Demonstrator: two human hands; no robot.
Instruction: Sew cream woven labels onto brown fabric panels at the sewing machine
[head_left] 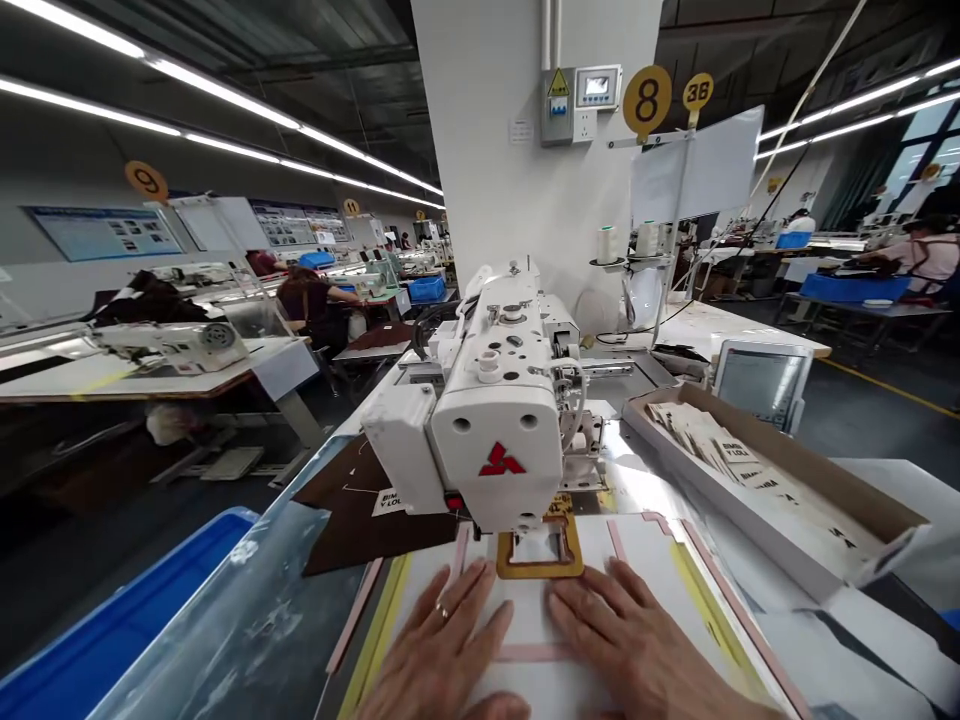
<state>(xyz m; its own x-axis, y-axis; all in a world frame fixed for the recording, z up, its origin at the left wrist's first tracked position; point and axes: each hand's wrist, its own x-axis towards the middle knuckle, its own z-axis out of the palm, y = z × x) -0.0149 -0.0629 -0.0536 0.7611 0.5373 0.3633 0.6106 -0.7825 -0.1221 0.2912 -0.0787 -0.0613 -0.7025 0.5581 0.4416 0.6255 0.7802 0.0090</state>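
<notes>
Both palms face down on a white sheet (530, 683) marked with pink and yellow tape strips. My left hand (450, 650), with a ring on one finger, lies flat left of the yellow clamp frame (540, 571), fingers stretched forward. On the frame's right side my right hand (630, 640) rests flat, its fingertips close to the frame's corner. The frame sits under the head of a white sewing machine (499, 440) with a red emblem. Dark brown fabric (349, 535) with a white printed label (388, 502) lies left of the machine head.
At right stands an open cardboard box (772, 540) of printed labels, with a control screen (761, 385) behind it. A blue bin (135, 620) is at lower left. Thread cones (607, 243) stand behind the machine. Other people work at tables farther back.
</notes>
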